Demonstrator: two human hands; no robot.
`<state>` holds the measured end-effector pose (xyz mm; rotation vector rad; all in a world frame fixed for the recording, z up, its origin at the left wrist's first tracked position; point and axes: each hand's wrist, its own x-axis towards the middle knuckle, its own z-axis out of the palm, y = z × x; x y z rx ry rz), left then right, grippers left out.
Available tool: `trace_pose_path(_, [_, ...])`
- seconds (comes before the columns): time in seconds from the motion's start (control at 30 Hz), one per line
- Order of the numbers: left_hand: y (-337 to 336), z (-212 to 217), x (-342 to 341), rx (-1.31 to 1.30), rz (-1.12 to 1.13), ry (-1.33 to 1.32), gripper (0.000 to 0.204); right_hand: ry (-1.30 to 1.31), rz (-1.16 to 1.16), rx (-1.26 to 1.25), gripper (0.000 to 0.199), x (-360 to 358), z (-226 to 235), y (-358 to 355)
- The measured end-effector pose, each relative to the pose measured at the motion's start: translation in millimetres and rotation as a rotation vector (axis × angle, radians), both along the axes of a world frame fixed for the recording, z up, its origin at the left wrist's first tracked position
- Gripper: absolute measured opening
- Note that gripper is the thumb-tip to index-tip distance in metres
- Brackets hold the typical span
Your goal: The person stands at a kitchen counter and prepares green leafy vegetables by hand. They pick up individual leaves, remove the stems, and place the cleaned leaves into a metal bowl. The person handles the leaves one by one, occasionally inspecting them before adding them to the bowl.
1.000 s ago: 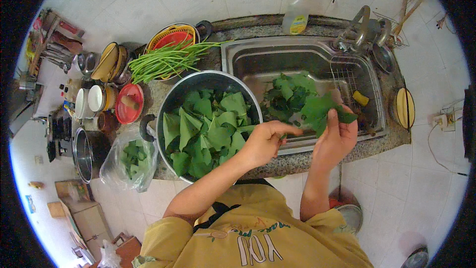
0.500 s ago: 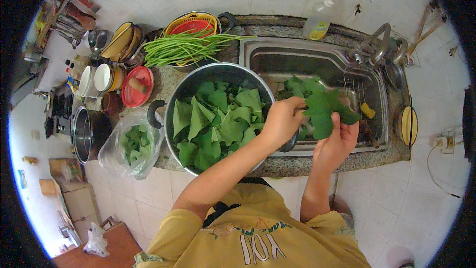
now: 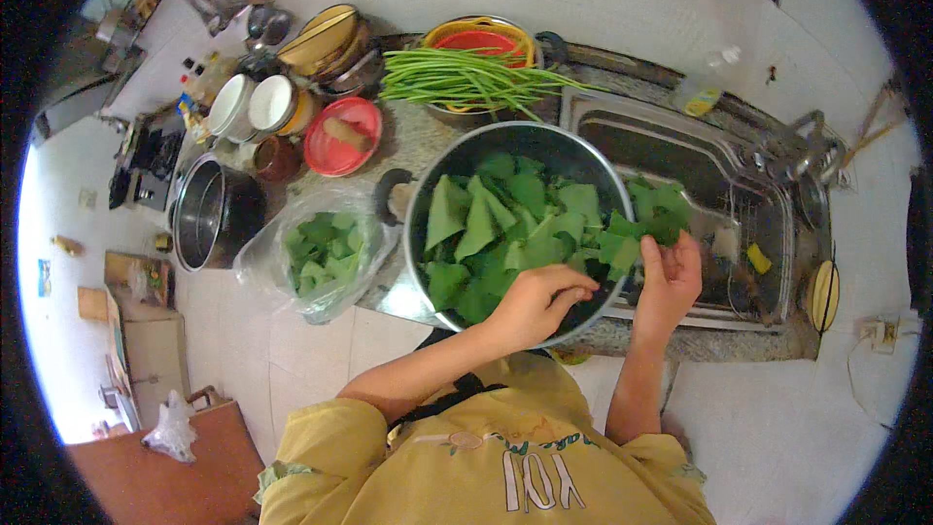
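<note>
My right hand [image 3: 671, 277] pinches a broad green leaf [image 3: 622, 239] at the right rim of a large dark pot [image 3: 420, 267]. Cut or torn leaf pieces [image 3: 539, 219] heap up inside that pot. Over its near rim, my left hand [image 3: 540, 305] is closed, thumb against the fingers; whatever it may hold is too small to make out. More leaves [image 3: 659, 202] show just beyond my right hand, over the sink's left side. Part of the leaf's edge lies behind my right fingers.
A steel sink [image 3: 671, 126] with a tap [image 3: 805, 141] is at the right. Long green stalks [image 3: 466, 80] lie across a basket behind the pot. To the left are a plastic bag of leaves [image 3: 326, 253], a black pot [image 3: 222, 214], bowls [image 3: 272, 102] and a red lid [image 3: 342, 136].
The view has swung, so the counter appears farther right. My left hand has left the leaf and come down over the pot's near rim. My right hand has brought its leaf to the pot.
</note>
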<state>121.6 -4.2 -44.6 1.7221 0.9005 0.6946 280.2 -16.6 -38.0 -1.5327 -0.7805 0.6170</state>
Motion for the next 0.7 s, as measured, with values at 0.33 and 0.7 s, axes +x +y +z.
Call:
trace_pose_path(0.33, [-26.5, 13.5, -149.9, -0.015, 0.270, 0.003, 0.015, -0.797, 0.562, -0.109, 0.028, -98.6, -38.1, 29.8])
trace_pose_path(0.7, [35.0, -64.8, -325.0, 0.093, 0.812, 0.886, 0.023, -0.583, 0.452, -0.123, 0.018, -143.3, -2.4, 10.5])
